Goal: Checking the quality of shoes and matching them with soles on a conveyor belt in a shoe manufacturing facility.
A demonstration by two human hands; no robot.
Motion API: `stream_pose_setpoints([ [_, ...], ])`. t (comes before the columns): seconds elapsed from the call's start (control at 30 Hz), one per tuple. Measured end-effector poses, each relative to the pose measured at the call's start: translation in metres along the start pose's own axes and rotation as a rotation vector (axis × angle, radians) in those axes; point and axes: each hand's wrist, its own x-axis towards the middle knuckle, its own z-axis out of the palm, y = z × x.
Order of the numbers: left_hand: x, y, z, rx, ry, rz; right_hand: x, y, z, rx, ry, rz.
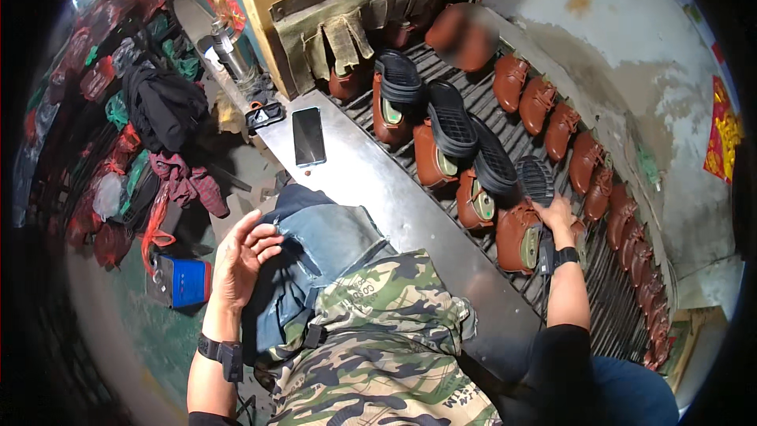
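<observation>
My right hand (558, 217) reaches over the conveyor of dark rollers and grips the lower end of a black rubber shoe sole (536, 179). The sole's ridged tread faces up, just above a brown shoe upper (516, 238) with a greenish bottom. Part of my fingers is hidden behind the sole. My left hand (247, 252) is raised beside my jeans, fingers apart and holding nothing. Farther up the row, more black soles (452, 118) rest on or against brown uppers (430, 159) that stand with their greenish bottoms showing.
Along the wall side of the conveyor runs a line of brown shoes (585, 162). A phone (308, 136) lies on the metal ledge (367, 181) at my front. Cloth flaps (343, 41) hang at the machine's opening. A blue box (189, 282) and bagged items stand on the left.
</observation>
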Motion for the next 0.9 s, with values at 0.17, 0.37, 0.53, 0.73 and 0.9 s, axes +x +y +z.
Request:
stream_pose_setpoints([
  [0.17, -0.004, -0.004, -0.002, -0.047, 0.044, -0.02, 0.056, 0.051, 0.038, 0.378, -0.07, -0.069],
  [0.37, 0.006, -0.008, 0.018, -0.06, 0.057, -0.081, 0.005, 0.045, -0.004, 0.31, 0.429, -0.188],
  [0.53, 0.033, -0.02, 0.096, 0.005, -0.137, -0.135, -0.16, -0.048, -0.125, 0.854, 0.229, -0.313],
  [0.73, 0.032, -0.026, 0.123, -0.167, -0.088, -0.283, -0.192, -0.088, -0.109, 1.425, -0.229, -0.884],
  [0.9, 0.005, 0.005, 0.067, -0.35, -0.014, -0.094, -0.085, 0.044, 0.023, 1.226, 0.002, -0.226],
])
